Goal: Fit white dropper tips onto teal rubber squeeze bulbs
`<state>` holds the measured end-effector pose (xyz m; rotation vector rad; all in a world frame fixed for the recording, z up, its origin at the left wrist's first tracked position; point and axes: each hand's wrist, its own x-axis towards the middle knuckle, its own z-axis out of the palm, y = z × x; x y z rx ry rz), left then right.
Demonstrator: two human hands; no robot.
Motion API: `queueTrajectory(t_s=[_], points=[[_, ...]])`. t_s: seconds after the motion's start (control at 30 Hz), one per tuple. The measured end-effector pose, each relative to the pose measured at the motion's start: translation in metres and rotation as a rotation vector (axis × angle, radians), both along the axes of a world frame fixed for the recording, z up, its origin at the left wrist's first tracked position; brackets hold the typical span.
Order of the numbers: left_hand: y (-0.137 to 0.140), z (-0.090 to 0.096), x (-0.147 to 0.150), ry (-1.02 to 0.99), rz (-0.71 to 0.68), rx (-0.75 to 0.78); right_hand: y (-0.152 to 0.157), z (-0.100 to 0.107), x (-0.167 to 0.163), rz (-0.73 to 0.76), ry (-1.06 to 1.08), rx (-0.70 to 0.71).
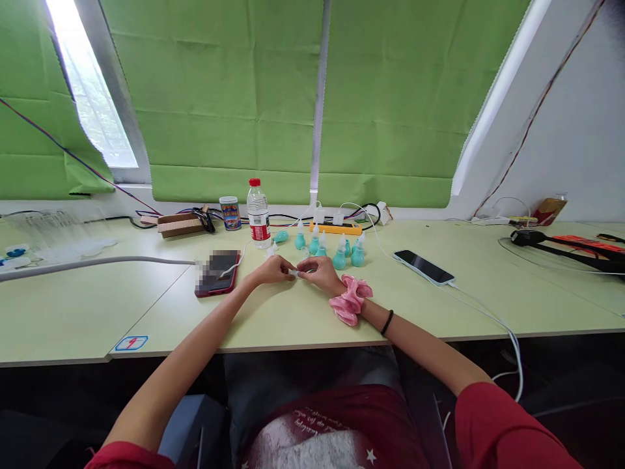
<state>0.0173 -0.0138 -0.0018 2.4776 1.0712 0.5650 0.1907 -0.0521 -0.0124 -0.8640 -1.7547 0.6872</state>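
My left hand (274, 270) and my right hand (321, 274) meet low over the table, fingertips pinched together on a small clear-white plastic piece (293, 274). Its exact kind is too small to make out, and the fingers cover its ends. Just beyond my hands, several teal bulb syringes (339, 259) with clear pointed tips stand upright in a loose group. One teal bulb (280, 237) lies on its side at the group's left. Small clear plastic pieces (271, 250) rest behind my left hand. A pink scrunchie (350, 299) circles my right wrist.
A phone (217, 273) lies left of my hands, another phone (424, 267) to the right, both with cables. Behind are a red-capped bottle (258, 215), a can (230, 213), a cardboard box (180, 225) and an orange power strip (336, 228). Clear plastic bags (63, 238) lie far left.
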Motion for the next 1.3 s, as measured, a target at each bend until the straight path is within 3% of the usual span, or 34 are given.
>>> queueTrajectory(t_s=[0.3,0.67,1.03,1.3], points=[[-0.004,0.003,0.001,0.019,-0.027,0.003,0.004,-0.002,0.001,0.042,0.116,-0.122],[-0.001,0.001,0.0,0.01,-0.068,-0.012,0.004,-0.008,-0.001,-0.02,0.019,0.069],[-0.003,0.001,0.003,0.024,-0.093,0.008,0.007,-0.011,0.001,-0.1,-0.314,0.33],[-0.007,0.003,0.004,0.012,-0.098,-0.019,0.005,-0.007,0.001,-0.13,-0.379,0.314]])
